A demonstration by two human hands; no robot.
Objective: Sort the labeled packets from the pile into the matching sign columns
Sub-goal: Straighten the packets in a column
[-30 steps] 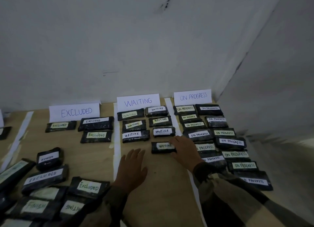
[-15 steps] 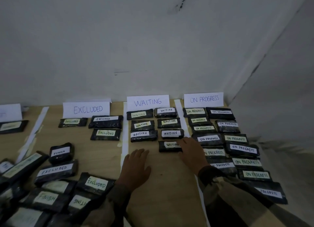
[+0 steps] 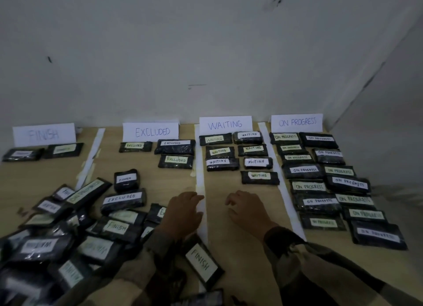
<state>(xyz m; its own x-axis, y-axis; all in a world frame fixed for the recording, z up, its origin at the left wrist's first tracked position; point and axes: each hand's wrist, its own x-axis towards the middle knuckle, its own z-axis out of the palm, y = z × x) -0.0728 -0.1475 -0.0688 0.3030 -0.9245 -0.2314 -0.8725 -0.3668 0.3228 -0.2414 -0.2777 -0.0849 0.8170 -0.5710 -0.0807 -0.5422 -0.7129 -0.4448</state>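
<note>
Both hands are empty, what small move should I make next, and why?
Probably reach the left hand to the EXCLUDED packet atop the pile's edge: its label reads clearly, and the column under the EXCLUDED sign shows bare table.

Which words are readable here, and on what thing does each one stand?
"FINISH": white paper sign far left; label of black plastic packet between the sleeves.
"EXCLUDED": second white sign; labels of three packets below it.
"WAITING": third sign; seven packets below.
"ON PROGRESS": fourth sign; many packets below.
Most labels in the left pile: too blurred.
</note>
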